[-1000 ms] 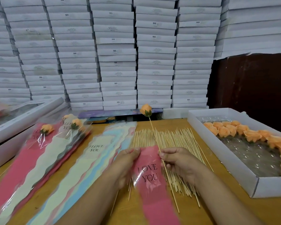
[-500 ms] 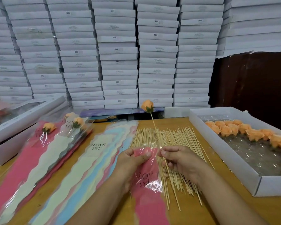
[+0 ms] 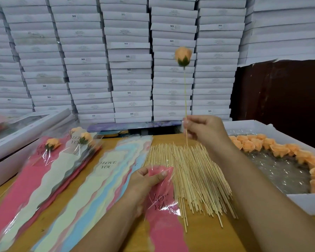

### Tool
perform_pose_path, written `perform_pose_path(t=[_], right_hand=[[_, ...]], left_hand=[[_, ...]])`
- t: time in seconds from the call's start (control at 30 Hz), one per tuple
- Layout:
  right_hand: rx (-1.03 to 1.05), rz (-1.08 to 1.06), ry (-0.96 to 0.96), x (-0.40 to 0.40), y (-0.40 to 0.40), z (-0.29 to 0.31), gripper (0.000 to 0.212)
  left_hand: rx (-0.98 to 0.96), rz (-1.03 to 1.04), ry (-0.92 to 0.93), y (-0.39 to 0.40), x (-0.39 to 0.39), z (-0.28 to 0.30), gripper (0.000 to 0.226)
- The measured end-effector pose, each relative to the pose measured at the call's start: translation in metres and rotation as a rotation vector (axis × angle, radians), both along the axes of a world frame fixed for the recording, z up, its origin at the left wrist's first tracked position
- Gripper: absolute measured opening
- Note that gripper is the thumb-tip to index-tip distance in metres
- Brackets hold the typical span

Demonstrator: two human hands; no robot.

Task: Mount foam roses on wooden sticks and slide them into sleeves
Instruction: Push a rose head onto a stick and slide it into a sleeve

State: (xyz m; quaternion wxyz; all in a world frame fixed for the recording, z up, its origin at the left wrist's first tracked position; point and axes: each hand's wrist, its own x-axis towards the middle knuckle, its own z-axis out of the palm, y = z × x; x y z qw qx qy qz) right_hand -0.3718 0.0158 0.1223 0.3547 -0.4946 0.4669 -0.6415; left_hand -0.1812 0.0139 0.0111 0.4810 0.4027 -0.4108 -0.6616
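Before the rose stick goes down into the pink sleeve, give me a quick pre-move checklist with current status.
1. Rose seated on the stick: ok, it sits at the top, stick upright.
2. Right hand grips the stick: ok, pinched near its lower end.
3. Left hand holds the pink sleeve: ok, gripped at the top edge.
4. Sleeve mouth open: cannot tell, film is bunched under the thumb.
5. Stick tip lined up with the mouth: not ok, it hangs over the loose sticks, apart from the sleeve.
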Motion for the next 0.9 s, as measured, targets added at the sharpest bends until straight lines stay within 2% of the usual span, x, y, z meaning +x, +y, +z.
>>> perform_pose_path(t=[0.2, 0.33, 0.4, 0.57, 0.7, 0.8, 0.9], right_hand=[[-0.096, -0.047, -0.045, 0.013, -0.015, 0.034, 0.006], [-0.033, -0.049, -0.014, 0.019, -0.023, 0.017, 0.009], [0.016, -0.039, -0.01, 0.021, -0.026, 0.003, 0.012], [0.082, 0.014, 0.003, 0.025, -0.023, -0.022, 0.004], [0.135, 0.097, 0.059, 0.031, -0.016, -0.032, 0.005], [0.17, 0.137, 0.157, 0.034, -0.012, -0.039, 0.011], [0.198, 0.139, 0.165, 0.035, -0.01, -0.047, 0.008]], left_hand=[[-0.013, -0.021, 0.007, -0.001, 0.0, -0.003, 0.065], [-0.024, -0.04, 0.004, -0.003, 0.001, -0.005, 0.063], [-0.028, -0.04, 0.01, -0.002, 0.0, -0.004, 0.069], [-0.037, -0.028, 0.022, -0.001, -0.001, -0.002, 0.072], [-0.044, -0.024, 0.023, 0.001, -0.001, -0.001, 0.063], [-0.057, -0.03, 0.004, 0.003, -0.001, -0.001, 0.049], [-0.065, -0.058, 0.018, 0.005, -0.001, 0.001, 0.037]])
